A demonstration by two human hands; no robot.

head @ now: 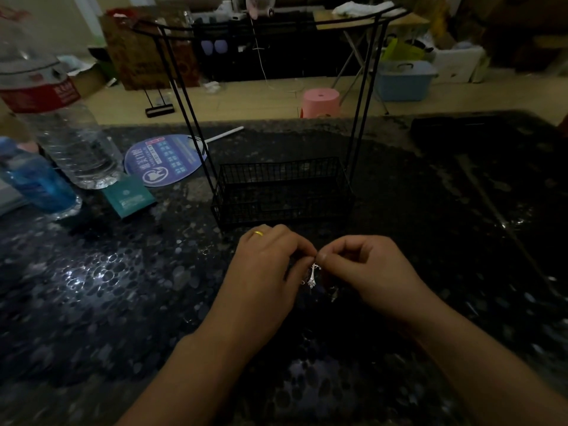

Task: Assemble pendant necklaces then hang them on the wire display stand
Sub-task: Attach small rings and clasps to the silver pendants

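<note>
Evidently the assembly step is underway: the left hand (270,259) and the right hand (365,265) are meeting low over the dark bench (123,272), their fingers (302,245) curling in to pinch the top of a small silver pendant (313,275) dangling between them, any chain being too fine to make out. The wire display stand (282,189) is standing just beyond, its top bar seemingly carrying nothing, so the next move is probably calling for threading the pendant's loop, then lifting it up there.

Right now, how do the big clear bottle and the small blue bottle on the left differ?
The clear bottle is far taller and carries a red label; the blue bottle is shorter, with no label that shows. The clear bottle looks colourless, the blue one tinted blue. Both stand upright on the dark table, left of the wire stand.
</note>
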